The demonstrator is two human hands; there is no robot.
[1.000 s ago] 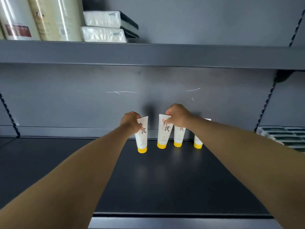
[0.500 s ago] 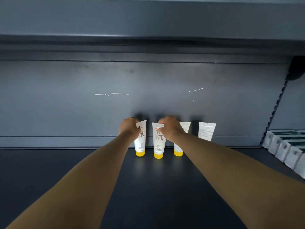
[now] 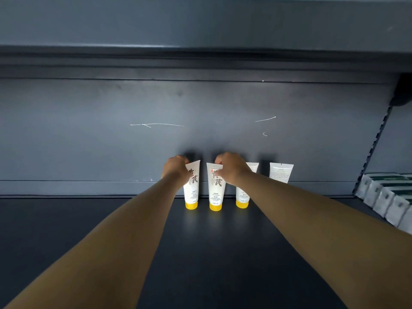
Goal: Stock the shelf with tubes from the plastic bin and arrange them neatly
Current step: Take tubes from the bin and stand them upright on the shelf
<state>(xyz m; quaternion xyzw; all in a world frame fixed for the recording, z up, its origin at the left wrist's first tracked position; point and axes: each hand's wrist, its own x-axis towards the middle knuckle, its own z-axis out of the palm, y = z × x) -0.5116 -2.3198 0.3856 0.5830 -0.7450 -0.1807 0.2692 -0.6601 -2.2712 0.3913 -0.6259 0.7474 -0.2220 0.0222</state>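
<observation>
Several white tubes with yellow caps stand cap-down in a row against the back panel of the dark shelf (image 3: 200, 253). My left hand (image 3: 176, 170) grips the top of the leftmost tube (image 3: 192, 192). My right hand (image 3: 231, 168) pinches the top of the second tube (image 3: 215, 195). A third tube (image 3: 243, 197) stands just right of it, partly hidden behind my right wrist. The fourth tube (image 3: 280, 172) stands further right with its back label facing me; my right forearm covers its lower part.
White and green boxes (image 3: 388, 197) are lined up on the shelf at the right edge. A notched upright rail (image 3: 376, 148) runs down the right side. The underside of the upper shelf (image 3: 200, 30) spans the top.
The view dropped below the upper shelf and closer to the back panel. Both hands stay on the tops of the two left tubes, which now stand upright in line against the back.
</observation>
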